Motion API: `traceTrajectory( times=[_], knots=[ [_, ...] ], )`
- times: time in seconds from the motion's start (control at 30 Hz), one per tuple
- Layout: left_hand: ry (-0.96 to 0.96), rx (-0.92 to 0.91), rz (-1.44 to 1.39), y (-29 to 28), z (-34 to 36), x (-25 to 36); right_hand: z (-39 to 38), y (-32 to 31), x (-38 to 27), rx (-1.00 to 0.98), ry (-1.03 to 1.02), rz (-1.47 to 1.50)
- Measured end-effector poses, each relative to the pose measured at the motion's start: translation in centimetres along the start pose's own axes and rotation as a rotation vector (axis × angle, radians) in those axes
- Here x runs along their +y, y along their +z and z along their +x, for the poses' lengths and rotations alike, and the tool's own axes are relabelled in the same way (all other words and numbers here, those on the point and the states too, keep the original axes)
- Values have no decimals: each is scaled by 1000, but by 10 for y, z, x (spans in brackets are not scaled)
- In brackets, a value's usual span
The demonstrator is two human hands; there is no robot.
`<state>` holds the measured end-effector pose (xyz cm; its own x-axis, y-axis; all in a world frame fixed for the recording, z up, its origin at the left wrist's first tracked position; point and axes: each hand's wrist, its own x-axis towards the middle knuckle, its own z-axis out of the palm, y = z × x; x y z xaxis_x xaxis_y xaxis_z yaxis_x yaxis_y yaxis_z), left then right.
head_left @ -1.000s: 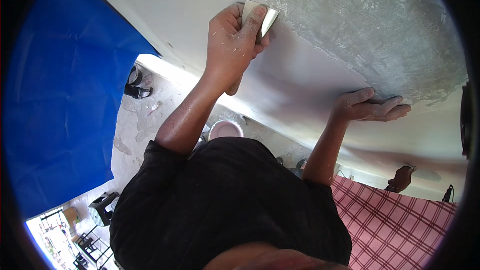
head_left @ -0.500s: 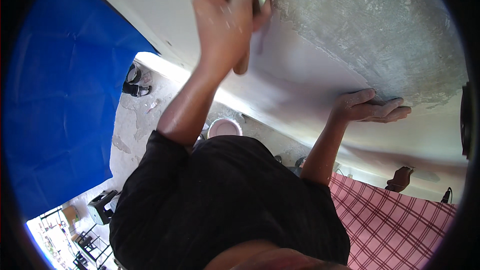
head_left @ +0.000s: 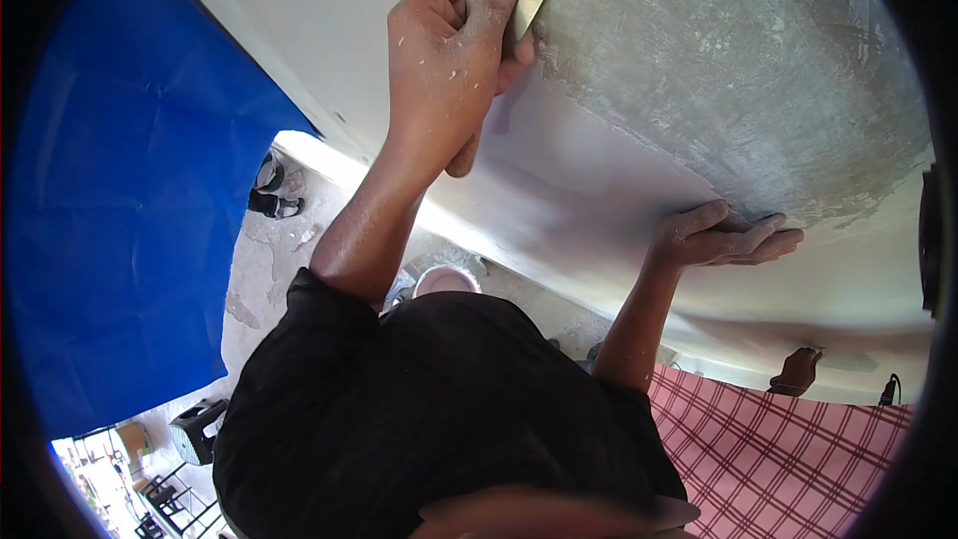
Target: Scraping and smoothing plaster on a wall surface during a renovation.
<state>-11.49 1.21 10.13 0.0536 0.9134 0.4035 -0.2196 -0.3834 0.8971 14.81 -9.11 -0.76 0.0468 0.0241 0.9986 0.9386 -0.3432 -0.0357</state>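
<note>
Putty knife [head_left: 533, 2], gripped in the left hand [head_left: 441, 62], thumb laid along the metal, has its blade at the left edge of the rough grey patch [head_left: 718, 90] on the white wall [head_left: 569, 155]; the right hand [head_left: 726, 242] is open, fingers extended, by the patch's lower edge.

Looking steeply down from head height through a wide fisheye, close above the black shirt [head_left: 439, 409] and raised forearms [head_left: 371, 225], facing the near wall [head_left: 589, 160], with the floor [head_left: 261, 279] farther below.
</note>
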Motion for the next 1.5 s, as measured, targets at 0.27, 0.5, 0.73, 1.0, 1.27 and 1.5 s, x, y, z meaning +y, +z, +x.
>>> traceTrajectory(
  times=[0.27, 0.5, 0.73, 1.0, 1.27, 1.5],
  knots=[
    [-144, -13, 10, -2, -8, -7, 3, -4, -1, -27, -2, -7],
    [-116, -22, -35, 1, -9, -15, 2, 1, 2, -13, -9, 9],
    [-15, 1, 33, 7, -3, -6, 3, -2, 3, -20, -6, -4],
    [-70, -36, -65, 7, -9, -13, 1, 0, 5, -41, -5, -4],
    [-61, -34, -24, 11, -5, -7, 3, 0, 4, -26, 18, 13],
    [-47, -50, -20, 20, 2, 0, 2, 5, 15, -23, 5, 24]
  ],
)
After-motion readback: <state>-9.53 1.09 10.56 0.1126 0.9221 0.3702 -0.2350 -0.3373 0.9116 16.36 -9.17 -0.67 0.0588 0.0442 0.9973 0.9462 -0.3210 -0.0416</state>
